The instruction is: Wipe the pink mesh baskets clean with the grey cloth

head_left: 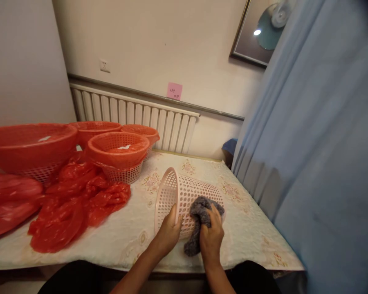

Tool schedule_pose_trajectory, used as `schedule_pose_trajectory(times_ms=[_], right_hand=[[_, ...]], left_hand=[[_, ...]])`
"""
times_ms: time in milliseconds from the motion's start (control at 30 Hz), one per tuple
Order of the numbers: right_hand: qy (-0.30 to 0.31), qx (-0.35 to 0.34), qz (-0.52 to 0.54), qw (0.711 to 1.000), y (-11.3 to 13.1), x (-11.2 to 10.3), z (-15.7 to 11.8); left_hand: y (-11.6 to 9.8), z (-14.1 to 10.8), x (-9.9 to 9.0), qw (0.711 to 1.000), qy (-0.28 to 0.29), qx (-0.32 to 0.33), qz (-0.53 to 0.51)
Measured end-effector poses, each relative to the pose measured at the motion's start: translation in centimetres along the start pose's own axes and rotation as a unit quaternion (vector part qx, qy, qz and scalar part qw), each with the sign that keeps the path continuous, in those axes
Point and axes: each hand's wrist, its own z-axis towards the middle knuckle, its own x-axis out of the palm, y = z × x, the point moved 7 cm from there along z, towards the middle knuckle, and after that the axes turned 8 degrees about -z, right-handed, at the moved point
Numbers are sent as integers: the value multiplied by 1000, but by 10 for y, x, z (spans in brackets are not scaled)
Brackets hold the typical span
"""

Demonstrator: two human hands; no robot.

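Note:
A pale pink perforated plastic wastebasket (199, 188) lies on its side on the table, its mouth facing left. My left hand (169, 229) grips the rim at the near side, thumb outside and the other fingers partly hidden within the mouth. In my right hand (212, 239) is a dark grey cloth (199, 210), bunched up and pressed against the wastebasket's side wall. One end of the cloth hangs down toward the tabletop.
Several baskets lined with red plastic bags, one of them in front (119, 163), stand at the left. Loose red plastic bags (76, 204) lie before them. The table has a floral cover (248, 241). A blue curtain (319, 143) hangs at right; a radiator (135, 112) runs behind.

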Motion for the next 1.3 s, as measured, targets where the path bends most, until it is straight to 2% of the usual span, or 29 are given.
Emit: schedule_pose_trajectory(times_ms=[167, 300, 433, 600, 733, 900, 1000, 1100, 1200, 1300], right_hand=[[44, -46, 72, 995, 58, 12, -8], [37, -76, 80, 993, 77, 17, 9], [33, -111, 74, 991, 84, 22, 34], [61, -91, 56, 992, 83, 28, 62], [81, -102, 52, 990, 83, 30, 62], [81, -127, 57, 987, 80, 25, 51], [85, -141, 48, 985, 72, 24, 51], [90, -137, 17, 986, 48, 25, 61], [90, -96, -28, 991, 3, 23, 73], [60, -25, -65, 996, -48, 10, 80]], left_hand=[[6, -3, 1, 1000, 12, 22, -1], [13, -9, -1, 999, 0, 23, 34], [20, -15, 0, 999, -11, 23, 31], [27, -25, 6, 1000, 4, 14, 13], [22, -22, 9, 1000, 22, -8, -13], [4, 0, 7, 999, -28, -27, -30], [-7, 8, 8, 999, -30, -10, -34], [-10, 8, 8, 999, -20, -12, -34], [-7, 5, 8, 999, 0, -26, -30], [-6, 4, 8, 1000, 8, -18, -9]])
